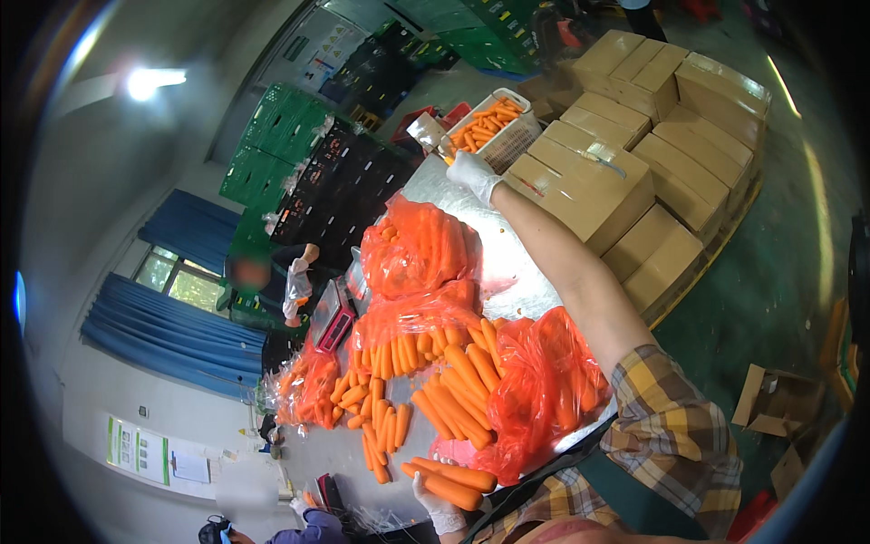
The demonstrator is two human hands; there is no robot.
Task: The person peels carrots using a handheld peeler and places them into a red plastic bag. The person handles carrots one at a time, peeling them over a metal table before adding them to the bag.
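My left hand (435, 508), in a white glove, grips two large carrots (448, 484) close to my body at the table's near edge. My right arm stretches far out to the upper part of the view. Its gloved right hand (471, 175) closes on what looks like a carrot (448, 160), mostly hidden, beside a white plastic basket (510, 146) heaped with carrots. Loose carrots (452, 401) lie between my hands on the metal table (312, 459). Around them are red plastic bags of carrots: one (544, 387) near my sleeve, another larger one (421, 251) farther out.
Stacked cardboard boxes (598, 183) on a pallet flank the table. A scale (334, 316) and a smaller red bag (309, 387) sit along the far side. Two people (306, 527) are across the table. Green crates (272, 149) and dark crates (346, 183) stand behind.
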